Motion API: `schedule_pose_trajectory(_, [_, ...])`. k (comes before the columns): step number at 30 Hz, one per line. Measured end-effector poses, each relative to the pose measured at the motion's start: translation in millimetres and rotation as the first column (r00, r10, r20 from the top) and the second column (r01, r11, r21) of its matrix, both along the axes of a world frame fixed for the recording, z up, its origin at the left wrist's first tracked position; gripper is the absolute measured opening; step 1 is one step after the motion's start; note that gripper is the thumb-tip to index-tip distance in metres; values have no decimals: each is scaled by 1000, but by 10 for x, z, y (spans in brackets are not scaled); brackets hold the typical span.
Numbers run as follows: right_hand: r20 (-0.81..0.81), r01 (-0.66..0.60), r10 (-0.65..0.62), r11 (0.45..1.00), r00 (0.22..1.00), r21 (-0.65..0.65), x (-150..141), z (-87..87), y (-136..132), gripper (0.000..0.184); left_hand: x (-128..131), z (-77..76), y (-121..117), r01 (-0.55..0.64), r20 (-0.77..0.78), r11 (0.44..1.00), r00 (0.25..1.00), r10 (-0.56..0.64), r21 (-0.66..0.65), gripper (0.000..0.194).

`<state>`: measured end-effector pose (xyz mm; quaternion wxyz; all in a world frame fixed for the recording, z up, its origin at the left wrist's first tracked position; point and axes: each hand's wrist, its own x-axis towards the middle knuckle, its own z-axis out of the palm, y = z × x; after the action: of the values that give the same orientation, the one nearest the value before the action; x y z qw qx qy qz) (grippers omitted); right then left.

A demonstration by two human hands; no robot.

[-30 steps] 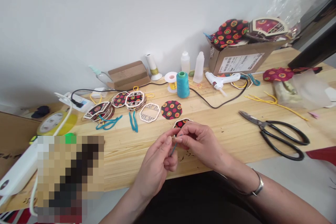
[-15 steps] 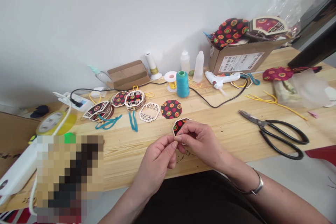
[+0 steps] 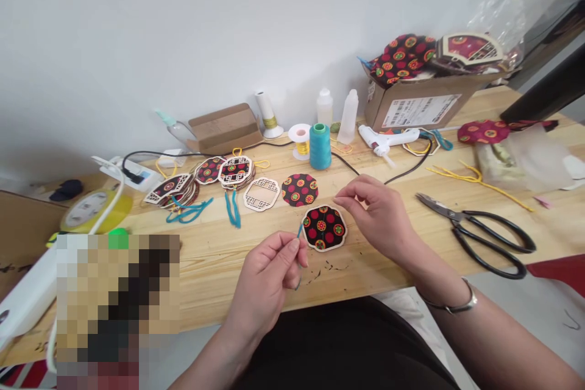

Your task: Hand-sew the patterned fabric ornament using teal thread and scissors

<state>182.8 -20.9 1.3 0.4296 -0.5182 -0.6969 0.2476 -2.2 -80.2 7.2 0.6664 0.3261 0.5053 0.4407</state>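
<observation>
My left hand [image 3: 273, 268] is closed, thumb against fingers, on a teal cord [image 3: 300, 230]; one end sticks up above the fingers and another bit shows below. Right beside it on the table lies a wood-rimmed ornament [image 3: 323, 227] with dark, flower-patterned fabric. At its upper right, my right hand [image 3: 377, 213] is raised with thumb and forefinger pinched together; whatever lies between them is too fine to make out. Farther off lie a round patterned fabric piece [image 3: 299, 189] and a pale wooden lattice frame [image 3: 261, 195].
Scissors [image 3: 475, 231] with black handles lie to the right. A teal thread spool [image 3: 320, 147], a white glue gun [image 3: 386, 139] and a cardboard box [image 3: 411, 103] stand behind. Finished-looking ornaments [image 3: 236, 170] with cords and a yellow tape roll [image 3: 95, 210] are at left.
The hands, earlier together over the ornament, have parted. My right hand has moved up and to the right, uncovering the ornament. The teal cord now shows in my left hand.
</observation>
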Motion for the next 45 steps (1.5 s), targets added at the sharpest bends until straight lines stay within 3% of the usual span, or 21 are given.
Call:
schedule_pose_trajectory(3, [365, -191, 160, 980, 917, 49, 38, -38, 9, 15, 3, 13, 23, -50, 45, 999, 998, 50, -1, 18])
schedule_pose_trajectory(6, [547, -374, 317, 927, 775, -8, 10, -72, -31, 13, 1, 6, 28, -64, 59, 998, 996, 65, -9, 17])
schedule_pose_trajectory(17, [695, -654, 489, 756, 527, -36, -36, 42, 61, 13, 0, -9, 18, -51, 96, 999, 994, 52, -16, 17])
schedule_pose_trajectory(24, [719, -703, 521, 708, 461, -63, -53, 22, 138, 14, -1, -10, 6, -60, 86, 998, 994, 61, -12, 18])
schedule_pose_trajectory(27, [642, -698, 569, 712, 513, -73, -34, 8, 140, 14, -1, -16, 11, -64, 91, 998, 994, 65, -12, 17])
schedule_pose_trajectory(30, [426, -587, 567, 804, 705, -98, 3, 41, 105, 16, 0, -25, 27, -98, 104, 995, 990, 99, -14, 14])
schedule_pose_trajectory(32, [208, -437, 468, 881, 859, -182, 26, 92, 56, 17, 8, -32, 41, -140, 114, 990, 983, 142, -26, 13])
schedule_pose_trajectory(34, [-13, -327, 338, 901, 941, -285, 27, 147, -15, 16, 26, -37, 58, -173, 126, 984, 976, 178, -46, 14])
schedule_pose_trajectory(39, [-358, -259, 127, 900, 925, -352, -136, 166, -234, 18, 105, -18, 123, -211, 131, 976, 968, 216, -49, 16])
schedule_pose_trajectory(45, [-299, -82, 8, 969, 954, -235, -396, -4, -401, 14, 194, 27, 174, -245, 154, 968, 956, 250, -47, 20])
